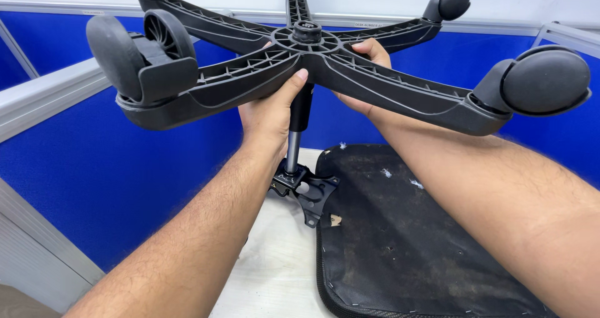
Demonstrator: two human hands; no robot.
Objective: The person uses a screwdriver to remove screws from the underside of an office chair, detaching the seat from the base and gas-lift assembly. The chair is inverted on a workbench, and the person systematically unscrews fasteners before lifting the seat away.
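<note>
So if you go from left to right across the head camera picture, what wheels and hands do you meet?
Big left wheel → left hand → right hand → small far wheel → big right wheel.

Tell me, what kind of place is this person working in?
Probably an office. Blue fabric partition panels with grey trim surround a pale desk, where both hands, left hand and right hand, grip an upturned office chair base with castors above the seat underside.
</note>
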